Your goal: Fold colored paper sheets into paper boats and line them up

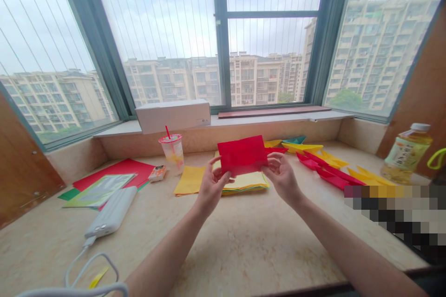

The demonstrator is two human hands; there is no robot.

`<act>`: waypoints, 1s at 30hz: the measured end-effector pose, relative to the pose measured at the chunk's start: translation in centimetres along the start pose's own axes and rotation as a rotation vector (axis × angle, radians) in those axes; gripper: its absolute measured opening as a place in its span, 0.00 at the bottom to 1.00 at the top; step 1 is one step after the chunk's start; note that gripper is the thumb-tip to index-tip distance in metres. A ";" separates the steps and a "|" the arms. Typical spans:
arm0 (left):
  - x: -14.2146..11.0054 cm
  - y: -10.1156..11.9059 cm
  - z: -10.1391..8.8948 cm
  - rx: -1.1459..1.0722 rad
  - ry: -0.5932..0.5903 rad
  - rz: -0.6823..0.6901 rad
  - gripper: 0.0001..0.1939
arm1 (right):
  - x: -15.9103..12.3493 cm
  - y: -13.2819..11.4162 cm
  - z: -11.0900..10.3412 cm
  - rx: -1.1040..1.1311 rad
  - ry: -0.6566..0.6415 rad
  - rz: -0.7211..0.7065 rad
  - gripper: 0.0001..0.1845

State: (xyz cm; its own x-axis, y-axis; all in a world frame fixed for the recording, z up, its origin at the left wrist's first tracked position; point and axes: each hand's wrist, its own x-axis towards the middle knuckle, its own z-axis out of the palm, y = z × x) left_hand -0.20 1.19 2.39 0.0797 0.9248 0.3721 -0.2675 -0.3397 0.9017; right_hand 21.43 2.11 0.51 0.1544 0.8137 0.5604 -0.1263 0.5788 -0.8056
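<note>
A red sheet of paper (243,154), folded into a flat rectangle, is held up above the counter in both hands. My left hand (212,183) pinches its lower left corner, thumb in front. At the lower right corner, my right hand (281,177) grips it between thumb and fingers. Behind and below the red paper lies a stack of coloured sheets (190,181), yellow on top, partly hidden by the hands. To the right, several folded paper boats, red (327,171) and yellow (369,176), lie in rows, with a teal one (293,140) at the back.
A plastic cup (173,155) with a red straw stands left of the stack, beside a small packet (157,173). Red sheets (114,171) and a white power bank (111,212) with a cable lie left. A drink bottle (406,155) stands right; a white box (174,116) sits on the sill.
</note>
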 end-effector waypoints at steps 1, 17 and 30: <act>-0.1 0.1 0.0 -0.007 0.004 -0.022 0.39 | 0.0 0.0 0.1 0.012 -0.018 0.013 0.23; 0.1 0.0 -1.0 0.115 -0.176 -0.226 0.20 | -0.1 -0.8 -0.2 0.096 -0.235 0.254 0.22; -0.3 -0.1 -0.4 0.056 -0.122 -0.300 0.17 | -1.5 -2.3 -0.3 -0.228 -0.723 0.173 0.18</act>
State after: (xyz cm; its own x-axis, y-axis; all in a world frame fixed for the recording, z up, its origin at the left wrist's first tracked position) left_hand -0.56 1.05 2.12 0.2626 0.9588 0.1082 -0.1619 -0.0667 0.9845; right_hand 21.77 -0.43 1.51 -0.5363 0.7697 0.3464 0.1262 0.4789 -0.8687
